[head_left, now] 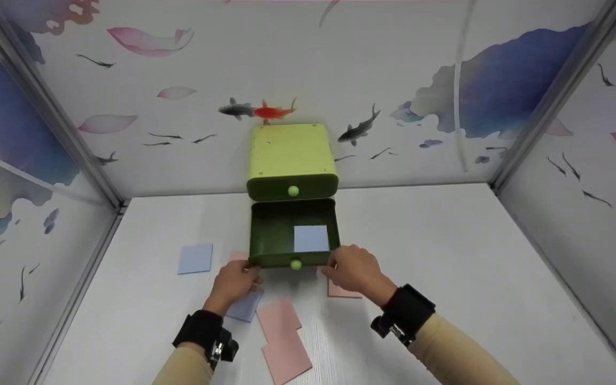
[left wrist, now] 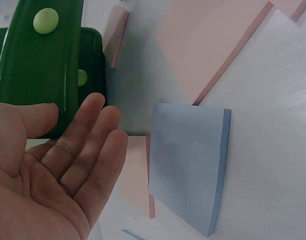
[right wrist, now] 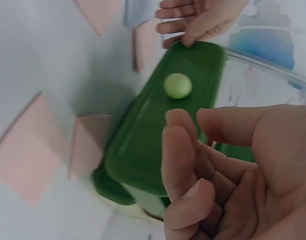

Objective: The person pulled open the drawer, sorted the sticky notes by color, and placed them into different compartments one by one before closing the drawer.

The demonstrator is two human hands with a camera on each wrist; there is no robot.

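Pinching green drawer (head_left: 273, 260) by corners with left hand (head_left: 233, 284) and right hand (head_left: 357, 269), likely for balance (with blue square (head_left: 310, 238) inside, near right fingers).

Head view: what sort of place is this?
Probably a small table booth, perhaps set up for trials: a white tabletop is enclosed by a fish-printed back wall and matching side walls, with grey strips along the corners.

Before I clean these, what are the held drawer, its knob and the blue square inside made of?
Drawer: satin, perhaps painted metal or plastic, by the pale highlights along its edge. Knob: perhaps plastic or painted wood, smooth, evenly coloured. Blue square: probably card or paper, matte; flat, crisp-edged, no shine.
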